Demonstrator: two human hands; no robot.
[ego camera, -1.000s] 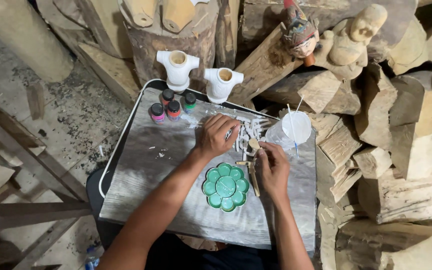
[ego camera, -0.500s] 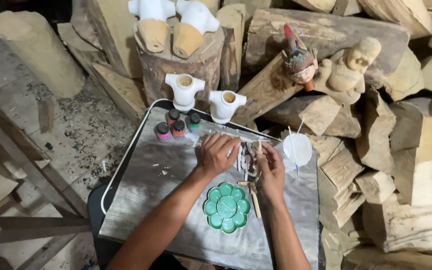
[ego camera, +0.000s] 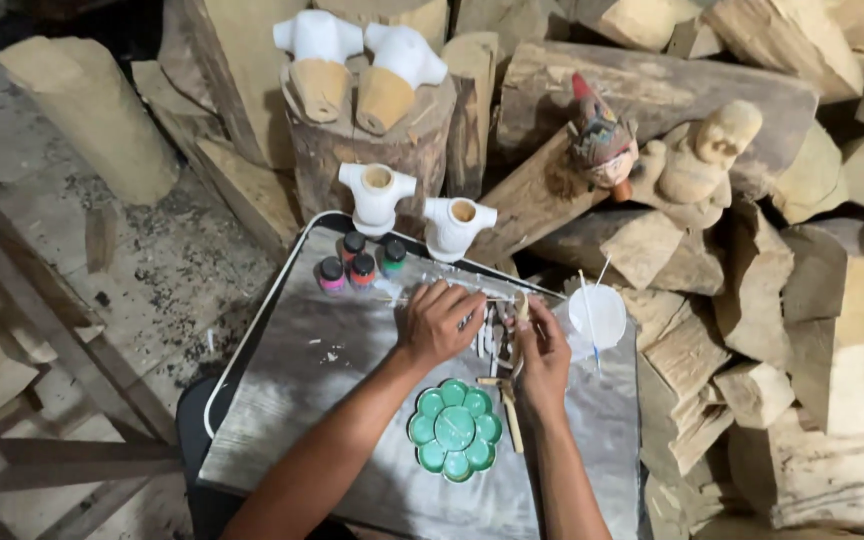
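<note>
My left hand [ego camera: 439, 322] rests palm down on a pile of paintbrushes [ego camera: 492, 335] in the middle of a grey tray [ego camera: 292, 400], fingers curled over them. Just to its right, my right hand [ego camera: 544, 355] pinches brush handles from the same pile. A green flower-shaped paint palette [ego camera: 455, 429] lies near my wrists, with a wooden-handled brush [ego camera: 508, 405] beside it. Several small paint bottles [ego camera: 357, 265] stand at the tray's far left. A white cup [ego camera: 597, 317] with sticks in it sits at the right.
Two white-painted carved figures [ego camera: 417, 210] stand at the tray's far edge, two more [ego camera: 357, 65] lie on a stump. A painted bird carving [ego camera: 600, 140] and a bare wooden figure [ego camera: 697, 160] rest on stacked logs at right. Wooden frame pieces at left.
The view has tilted upward, so tray and hands sit lower in the picture. Both hands stay on the brush pile, with the right hand now closing on handles.
</note>
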